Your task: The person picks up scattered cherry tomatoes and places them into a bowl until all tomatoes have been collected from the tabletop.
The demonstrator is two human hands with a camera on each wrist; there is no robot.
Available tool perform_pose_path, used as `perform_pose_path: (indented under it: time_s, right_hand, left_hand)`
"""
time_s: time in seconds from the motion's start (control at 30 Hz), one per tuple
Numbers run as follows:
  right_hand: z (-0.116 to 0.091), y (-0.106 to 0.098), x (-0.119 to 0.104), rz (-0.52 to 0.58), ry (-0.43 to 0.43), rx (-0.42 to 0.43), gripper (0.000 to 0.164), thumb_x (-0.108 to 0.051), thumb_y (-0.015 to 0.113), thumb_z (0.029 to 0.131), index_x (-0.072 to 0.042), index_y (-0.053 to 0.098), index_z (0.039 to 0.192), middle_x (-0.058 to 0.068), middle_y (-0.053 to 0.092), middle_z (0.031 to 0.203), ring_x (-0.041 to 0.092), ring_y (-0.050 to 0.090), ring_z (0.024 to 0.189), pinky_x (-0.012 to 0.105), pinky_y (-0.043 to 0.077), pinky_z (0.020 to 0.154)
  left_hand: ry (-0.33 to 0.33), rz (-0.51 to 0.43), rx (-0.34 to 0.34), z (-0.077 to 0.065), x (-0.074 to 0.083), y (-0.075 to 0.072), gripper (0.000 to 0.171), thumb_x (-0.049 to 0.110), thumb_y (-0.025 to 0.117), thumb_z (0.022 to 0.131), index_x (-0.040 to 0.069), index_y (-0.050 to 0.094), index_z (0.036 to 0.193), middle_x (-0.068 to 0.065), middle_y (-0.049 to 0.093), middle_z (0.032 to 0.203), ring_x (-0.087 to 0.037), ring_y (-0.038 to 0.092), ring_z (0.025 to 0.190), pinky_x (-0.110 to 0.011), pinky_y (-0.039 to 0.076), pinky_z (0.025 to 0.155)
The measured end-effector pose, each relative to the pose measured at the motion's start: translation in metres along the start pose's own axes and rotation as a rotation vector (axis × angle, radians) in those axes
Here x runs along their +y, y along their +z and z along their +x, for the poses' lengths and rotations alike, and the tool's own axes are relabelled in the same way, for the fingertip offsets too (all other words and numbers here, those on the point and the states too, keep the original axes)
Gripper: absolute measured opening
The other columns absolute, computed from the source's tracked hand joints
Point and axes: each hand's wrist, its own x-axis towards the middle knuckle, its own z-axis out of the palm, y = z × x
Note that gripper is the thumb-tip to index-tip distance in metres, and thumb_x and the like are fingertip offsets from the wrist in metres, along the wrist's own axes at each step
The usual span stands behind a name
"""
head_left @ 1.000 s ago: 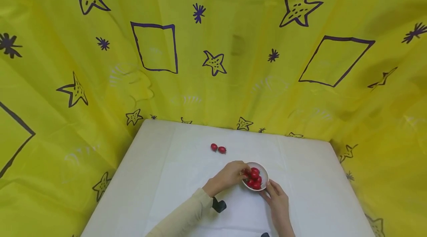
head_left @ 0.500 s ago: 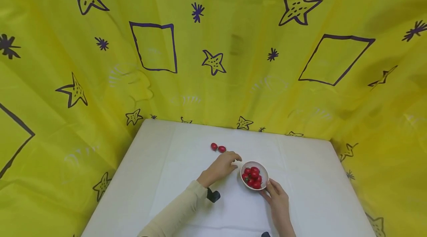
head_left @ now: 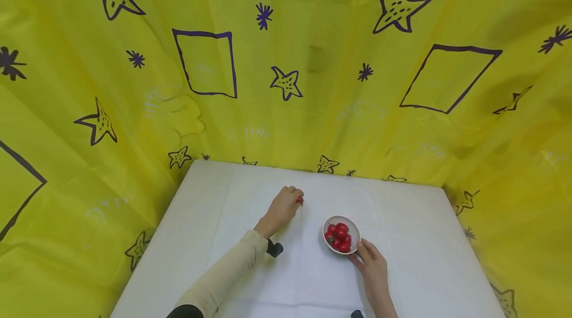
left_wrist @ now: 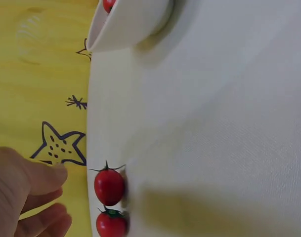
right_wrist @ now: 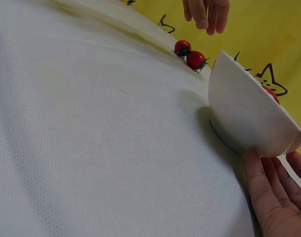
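My left hand point(head_left: 281, 207) hovers over two loose cherry tomatoes, loosely bent fingers apart from them. In the left wrist view, one cherry tomato point(left_wrist: 109, 187) lies right beside the other cherry tomato point(left_wrist: 110, 224), both with green stems; the head view leaves only part of one showing past my fingers. To the right is a small white bowl point(right_wrist: 249, 108) with several red cherry tomatoes point(head_left: 341, 233) inside. My right hand point(head_left: 374, 269) holds that bowl at its near right side, thumb at the rim and fingers against the underside.
A white cloth covers the table point(head_left: 415, 238). Yellow curtain point(head_left: 313, 124) with dark stars and squares hangs behind and along both sides. A black wrist mount point(head_left: 274, 248) sits under the left wrist, by the beige sleeve point(head_left: 228, 273).
My left hand has left the bowl and moved left and away from me to the two loose tomatoes. The right hand and the bowl have stayed in place.
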Motion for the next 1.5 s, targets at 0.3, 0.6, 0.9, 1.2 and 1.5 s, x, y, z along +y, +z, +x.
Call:
perform_pose_path:
  time_s: [0.3, 0.6, 0.9, 1.2, 1.5]
  right_hand:
    - [0.002, 0.000, 0.002, -0.002, -0.003, 0.000, 0.062, -0.033, 0.055, 0.109, 0.006, 0.038, 0.154, 0.030, 0.041, 0.158, -0.009, 0.064, 0.101, 0.025, 0.059, 0.096]
    - [0.000, -0.001, 0.001, -0.005, -0.002, 0.001, 0.062, -0.034, 0.054, 0.109, 0.005, 0.038, 0.154, 0.028, 0.042, 0.158, -0.009, 0.064, 0.099, 0.024, 0.059, 0.096]
    - [-0.001, -0.002, 0.001, 0.008, -0.006, -0.001, 0.060, -0.031, 0.054, 0.110, 0.006, 0.037, 0.154, 0.029, 0.042, 0.157, -0.010, 0.064, 0.100, 0.024, 0.058, 0.097]
    - [0.002, 0.000, 0.002, 0.001, -0.012, 0.009, 0.063, -0.035, 0.056, 0.108, 0.006, 0.039, 0.153, 0.027, 0.045, 0.154, -0.009, 0.064, 0.101, 0.024, 0.059, 0.096]
    - [0.001, -0.001, 0.002, -0.005, -0.007, 0.002, 0.061, -0.034, 0.055, 0.109, 0.005, 0.039, 0.153, 0.028, 0.043, 0.156, -0.009, 0.064, 0.102, 0.024, 0.059, 0.097]
  left_hand:
    - [-0.188, 0.236, 0.088, 0.001, -0.005, 0.013, 0.027, 0.015, 0.080, 0.092, 0.010, 0.073, 0.117, -0.010, 0.072, 0.116, -0.030, 0.062, 0.106, -0.038, 0.062, 0.082]
    - [-0.235, 0.158, 0.087, 0.002, -0.015, 0.024, 0.025, 0.015, 0.076, 0.095, 0.007, 0.072, 0.119, -0.013, 0.069, 0.113, -0.030, 0.063, 0.100, -0.039, 0.060, 0.081]
    - [-0.228, 0.072, 0.031, -0.002, -0.024, 0.028, 0.019, 0.011, 0.073, 0.097, 0.004, 0.072, 0.114, -0.012, 0.068, 0.106, -0.027, 0.064, 0.092, -0.038, 0.059, 0.082]
    - [-0.231, 0.010, 0.015, -0.002, -0.027, 0.026, 0.021, 0.008, 0.073, 0.096, 0.002, 0.071, 0.116, -0.013, 0.067, 0.106, -0.027, 0.062, 0.093, -0.039, 0.058, 0.086]
    - [-0.234, -0.079, 0.019, -0.010, -0.027, 0.022, 0.022, 0.009, 0.072, 0.097, 0.003, 0.070, 0.119, -0.012, 0.067, 0.110, -0.026, 0.061, 0.097, -0.039, 0.057, 0.090]
